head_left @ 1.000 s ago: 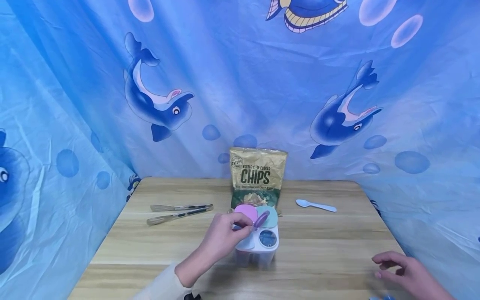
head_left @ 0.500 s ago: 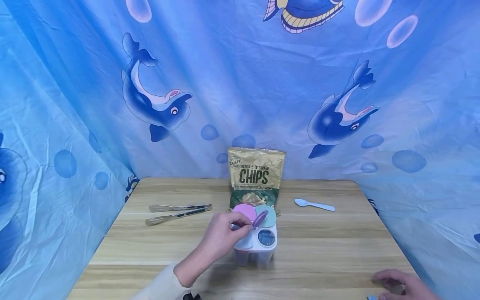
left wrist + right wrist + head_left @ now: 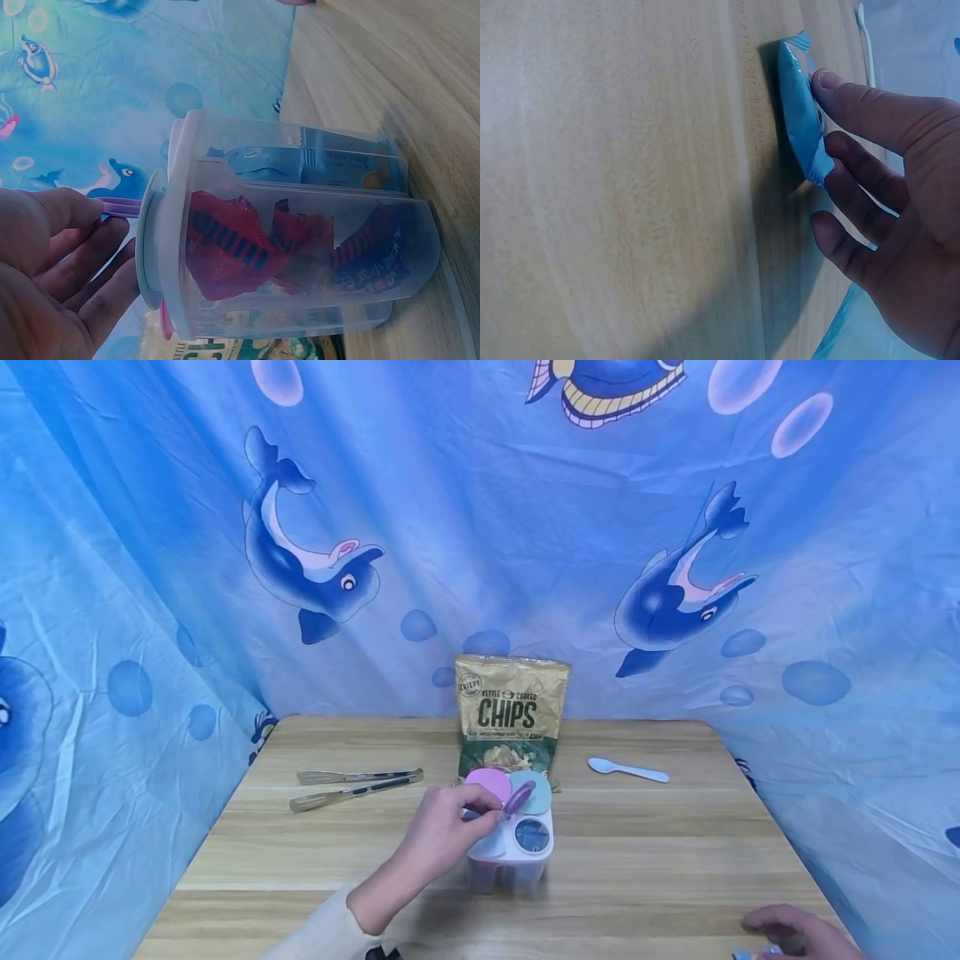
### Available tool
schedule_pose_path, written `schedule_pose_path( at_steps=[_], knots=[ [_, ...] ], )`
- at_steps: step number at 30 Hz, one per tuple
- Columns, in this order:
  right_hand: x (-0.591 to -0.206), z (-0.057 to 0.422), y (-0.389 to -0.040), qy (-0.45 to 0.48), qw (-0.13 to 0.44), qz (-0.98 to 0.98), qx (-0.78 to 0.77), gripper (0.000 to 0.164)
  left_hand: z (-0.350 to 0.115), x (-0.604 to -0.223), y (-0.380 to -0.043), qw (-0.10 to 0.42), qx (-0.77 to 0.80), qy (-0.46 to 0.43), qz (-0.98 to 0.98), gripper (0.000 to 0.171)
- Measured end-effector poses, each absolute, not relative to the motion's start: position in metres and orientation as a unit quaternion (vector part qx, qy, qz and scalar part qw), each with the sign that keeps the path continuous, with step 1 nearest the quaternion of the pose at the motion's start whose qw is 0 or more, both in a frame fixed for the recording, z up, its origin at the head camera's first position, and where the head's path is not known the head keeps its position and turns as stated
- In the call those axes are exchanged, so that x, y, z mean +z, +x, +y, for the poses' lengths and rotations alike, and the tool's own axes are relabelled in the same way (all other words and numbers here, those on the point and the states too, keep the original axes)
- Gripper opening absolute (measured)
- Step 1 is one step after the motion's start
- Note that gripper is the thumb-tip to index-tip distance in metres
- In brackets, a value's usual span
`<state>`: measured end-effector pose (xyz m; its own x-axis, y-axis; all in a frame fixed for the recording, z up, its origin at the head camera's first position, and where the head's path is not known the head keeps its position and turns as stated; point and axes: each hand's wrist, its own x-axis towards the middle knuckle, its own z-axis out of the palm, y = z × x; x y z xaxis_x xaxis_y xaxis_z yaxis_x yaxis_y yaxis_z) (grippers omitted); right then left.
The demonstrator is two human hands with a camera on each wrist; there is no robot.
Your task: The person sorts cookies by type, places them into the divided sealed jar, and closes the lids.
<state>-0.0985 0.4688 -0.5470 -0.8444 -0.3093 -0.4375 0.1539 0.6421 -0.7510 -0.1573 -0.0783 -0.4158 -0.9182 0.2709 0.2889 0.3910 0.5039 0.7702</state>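
Note:
In the head view, my left hand [image 3: 450, 827] pinches a purple round lid [image 3: 519, 797], raised on edge above a clear plastic container [image 3: 506, 875] with a white top. The front right round opening [image 3: 532, 835] is uncovered and shows blue inside. A pink lid [image 3: 487, 782] and a mint-green lid [image 3: 534, 795] cover the rear openings. Through the container's wall in the left wrist view show a red wrapped packet [image 3: 229, 244] and a blue packet [image 3: 349, 161]. At the front right, my right hand [image 3: 900, 172] holds a small light-blue snack packet [image 3: 801, 112] between thumb and fingers, close to the tabletop.
A bag of chips [image 3: 512, 702] stands behind the container. Metal tongs [image 3: 356, 787] lie at the left of the wooden table [image 3: 652, 860], and a pale blue spoon [image 3: 628, 770] lies at the right. A blue sea-print curtain [image 3: 480, 527] surrounds the table.
My right hand has come down onto the light-blue packet at the front right and taken hold of it. My left hand keeps the purple lid raised in the same place.

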Motion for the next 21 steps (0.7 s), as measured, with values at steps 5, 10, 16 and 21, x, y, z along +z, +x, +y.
schedule_pose_path(
  at_steps=[5, 10, 16, 21],
  knots=[
    [-0.548, 0.467, -0.097, -0.065, 0.262, 0.873, -0.406, 0.036, -0.078, -0.416, -0.157, 0.065, -0.459, -0.19, -0.865, 0.006],
    [-0.549, 0.46, -0.097, -0.066, 0.241, 0.891, -0.379, 0.033, -0.078, -0.416, -0.157, 0.069, -0.457, -0.191, -0.866, 0.007],
    [-0.549, 0.456, -0.096, -0.069, 0.225, 0.899, -0.369, 0.032, -0.078, -0.416, -0.157, 0.069, -0.459, -0.191, -0.865, 0.006],
    [-0.551, 0.46, -0.095, -0.1, 0.226, 0.892, -0.378, 0.026, -0.078, -0.416, -0.157, 0.068, -0.459, -0.189, -0.866, 0.007]
  ],
)
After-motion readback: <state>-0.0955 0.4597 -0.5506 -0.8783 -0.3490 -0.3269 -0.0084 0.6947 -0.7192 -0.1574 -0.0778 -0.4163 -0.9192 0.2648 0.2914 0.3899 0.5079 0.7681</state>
